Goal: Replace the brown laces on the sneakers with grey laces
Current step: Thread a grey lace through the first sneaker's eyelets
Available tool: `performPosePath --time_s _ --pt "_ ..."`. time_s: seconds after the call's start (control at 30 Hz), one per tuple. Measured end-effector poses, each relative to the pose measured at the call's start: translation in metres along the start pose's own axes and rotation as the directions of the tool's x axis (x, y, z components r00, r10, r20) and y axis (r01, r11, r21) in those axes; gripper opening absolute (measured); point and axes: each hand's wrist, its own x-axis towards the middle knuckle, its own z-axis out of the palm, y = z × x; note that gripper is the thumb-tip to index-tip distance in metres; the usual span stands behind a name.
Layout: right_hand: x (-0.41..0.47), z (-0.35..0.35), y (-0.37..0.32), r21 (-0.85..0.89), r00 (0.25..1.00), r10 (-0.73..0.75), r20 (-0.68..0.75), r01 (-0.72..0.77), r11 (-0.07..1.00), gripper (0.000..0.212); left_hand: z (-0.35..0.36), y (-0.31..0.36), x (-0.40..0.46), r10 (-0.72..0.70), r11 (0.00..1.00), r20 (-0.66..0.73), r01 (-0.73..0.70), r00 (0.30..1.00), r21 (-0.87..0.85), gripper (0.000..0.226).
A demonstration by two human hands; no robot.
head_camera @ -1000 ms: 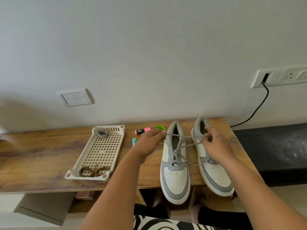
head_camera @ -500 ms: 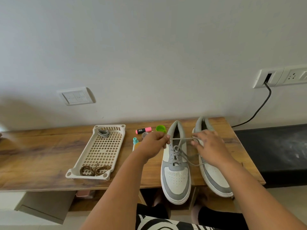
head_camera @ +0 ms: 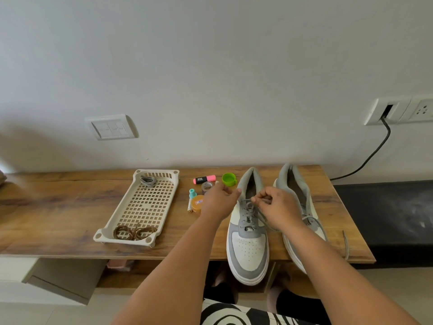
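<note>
Both hands were up at the top eyelets of the left sneaker (head_camera: 248, 242), which sat toes toward the camera in the lower middle of the frame on the wooden table (head_camera: 58, 207). The left hand (head_camera: 219, 201) had its fingers curled in, pinching one end of the grey lace (head_camera: 248, 213), and the right hand (head_camera: 278, 207) was pinching the other end between thumb and fingertips, right over the tongue. The grey lace was already criss-crossed down that shoe. The right sneaker (head_camera: 295, 184) stood just beside it, mostly behind the right forearm, with a loose grey lace end (head_camera: 346, 245) trailing off toward the table's front edge at the right. Over on the left was the cream plastic tray (head_camera: 150, 205), with the brown laces (head_camera: 134, 232) bundled at its near end and a spare grey lace coil (head_camera: 148, 181) at the far end. Between tray and shoes sat a pink highlighter (head_camera: 204, 179), a green cap (head_camera: 229, 179), a tape roll (head_camera: 207, 186) and a small orange tin (head_camera: 197, 204).
</note>
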Motion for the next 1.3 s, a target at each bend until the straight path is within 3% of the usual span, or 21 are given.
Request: performPosePath --time_s 0.07,0.17,0.27,0.33,0.6,0.73,0.83,0.93,1.13,1.3 --pt "0.0 0.005 -0.001 -0.179 0.996 -0.066 -0.052 0.055 0.982 0.011 0.008 0.003 -0.002 0.069 0.991 0.078 -0.078 0.995 0.113 0.038" --pt "0.001 0.007 0.002 -0.331 0.98 -0.188 -0.063 0.157 0.93 0.021 0.013 0.009 -0.002 0.115 0.956 0.185 -0.159 0.976 0.246 0.03" --pt "0.002 0.008 0.005 -0.391 0.961 -0.278 -0.007 0.253 0.885 0.022 0.008 0.009 0.001 0.056 0.982 0.212 -0.092 0.976 0.163 0.026" --pt "0.002 0.009 0.004 -0.387 0.965 -0.262 0.029 0.252 0.887 0.019 0.005 0.008 0.001 0.027 0.99 0.243 -0.059 0.97 0.125 0.034" --pt "-0.001 0.035 -0.003 -0.114 0.999 0.004 -0.054 -0.011 0.993 0.016 0.006 0.0 0.0 -0.012 0.993 0.216 0.037 0.976 -0.114 0.037" --pt "-0.002 0.047 -0.009 0.04 0.988 0.123 -0.094 -0.12 0.992 0.02 0.007 -0.002 -0.002 -0.001 0.978 0.172 0.037 0.985 -0.206 0.019" --pt "0.001 0.053 -0.007 0.21 0.959 0.275 -0.067 -0.256 0.944 0.021 0.007 -0.005 -0.002 -0.029 0.975 0.167 0.065 0.985 -0.215 0.022" --pt "0.003 0.056 0.001 0.373 0.895 0.446 -0.02 -0.407 0.834 0.026 0.007 -0.005 -0.001 -0.061 0.98 0.23 0.101 0.971 -0.169 0.043" --pt "0.007 0.048 0.007 0.398 0.882 0.461 0.098 -0.459 0.794 0.028 0.008 -0.007 0.0 -0.151 0.957 0.245 0.204 0.958 -0.208 0.016" --pt "0.003 0.057 0.004 0.47 0.853 0.519 0.05 -0.479 0.741 0.024 0.01 -0.007 0.0 -0.158 0.955 0.257 0.214 0.953 -0.207 0.018"
